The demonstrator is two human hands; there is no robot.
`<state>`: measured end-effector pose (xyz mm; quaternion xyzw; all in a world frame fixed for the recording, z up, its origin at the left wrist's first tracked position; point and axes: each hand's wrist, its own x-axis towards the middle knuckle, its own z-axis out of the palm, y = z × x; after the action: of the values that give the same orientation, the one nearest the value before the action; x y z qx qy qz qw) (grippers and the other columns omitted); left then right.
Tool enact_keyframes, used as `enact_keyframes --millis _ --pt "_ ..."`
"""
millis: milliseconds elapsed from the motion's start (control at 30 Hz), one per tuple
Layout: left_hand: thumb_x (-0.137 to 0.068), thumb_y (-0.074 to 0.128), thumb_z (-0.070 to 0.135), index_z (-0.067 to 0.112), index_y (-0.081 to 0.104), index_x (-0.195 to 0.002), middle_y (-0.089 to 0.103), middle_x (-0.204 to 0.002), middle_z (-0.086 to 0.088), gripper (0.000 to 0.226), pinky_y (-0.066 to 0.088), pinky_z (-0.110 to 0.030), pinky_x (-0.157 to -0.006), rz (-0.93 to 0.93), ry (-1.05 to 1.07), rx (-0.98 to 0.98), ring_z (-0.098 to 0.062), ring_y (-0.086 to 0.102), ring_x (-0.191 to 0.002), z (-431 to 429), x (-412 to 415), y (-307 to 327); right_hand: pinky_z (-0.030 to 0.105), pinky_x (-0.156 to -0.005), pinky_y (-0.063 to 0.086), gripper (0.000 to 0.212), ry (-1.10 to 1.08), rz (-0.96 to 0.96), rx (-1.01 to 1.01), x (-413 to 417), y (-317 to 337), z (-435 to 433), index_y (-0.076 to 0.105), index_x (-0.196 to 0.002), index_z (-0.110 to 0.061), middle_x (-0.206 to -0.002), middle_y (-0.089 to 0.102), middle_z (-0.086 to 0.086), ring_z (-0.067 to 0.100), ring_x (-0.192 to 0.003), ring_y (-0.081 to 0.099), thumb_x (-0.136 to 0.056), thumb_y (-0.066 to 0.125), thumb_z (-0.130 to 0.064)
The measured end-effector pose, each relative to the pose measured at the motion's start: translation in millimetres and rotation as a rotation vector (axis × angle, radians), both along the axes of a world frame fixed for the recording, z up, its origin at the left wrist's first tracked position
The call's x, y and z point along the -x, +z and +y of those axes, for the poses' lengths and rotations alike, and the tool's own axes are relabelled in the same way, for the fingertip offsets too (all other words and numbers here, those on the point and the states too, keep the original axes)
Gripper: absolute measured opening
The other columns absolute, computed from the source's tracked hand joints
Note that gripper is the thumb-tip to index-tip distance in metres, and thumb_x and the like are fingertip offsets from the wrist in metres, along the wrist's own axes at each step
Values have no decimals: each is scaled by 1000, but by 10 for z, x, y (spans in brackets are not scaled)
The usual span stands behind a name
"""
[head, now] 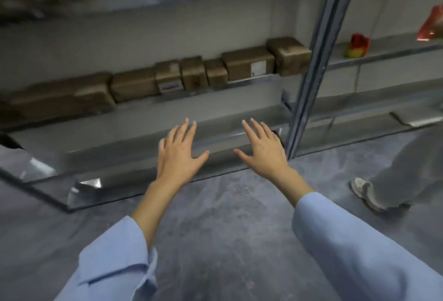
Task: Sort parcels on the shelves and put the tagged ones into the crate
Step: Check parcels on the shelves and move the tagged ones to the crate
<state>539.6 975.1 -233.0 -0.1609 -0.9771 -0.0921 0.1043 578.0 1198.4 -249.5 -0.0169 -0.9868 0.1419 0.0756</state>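
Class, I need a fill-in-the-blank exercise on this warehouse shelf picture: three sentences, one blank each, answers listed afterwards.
1. The left hand and right hand are both spread open and hold ____.
2. The brown cardboard parcels stand in a row on the grey metal ____.
3. The person's sleeves are light ____.

Answers: nothing; shelf; blue

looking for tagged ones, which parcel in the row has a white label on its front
The wide parcel, second from the right end; its white label sits at the front's right side.
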Motion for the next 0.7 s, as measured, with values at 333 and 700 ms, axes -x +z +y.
enact_keyframes --millis 333,700 --pt "-91 45 63 29 13 -156 7 -164 9 80 14 -40 -116 175 287 20 -19 11 -149 -2655 625 1106 41 -121 16 81 288 159 0 1317 1253 -2534 5 -158 -29 -166 10 -1 22 -153 4 -95 45 -60" --pt "-91 44 65 31 10 -156 9 -164 11 81 17 -41 -116 270 547 -7 -16 14 -148 -4320 812 1712 44 -120 18 81 516 251 33 2115 1894 -4383 7 -158 -30 -165 14 1 23 -152 8 -94 45 -62"
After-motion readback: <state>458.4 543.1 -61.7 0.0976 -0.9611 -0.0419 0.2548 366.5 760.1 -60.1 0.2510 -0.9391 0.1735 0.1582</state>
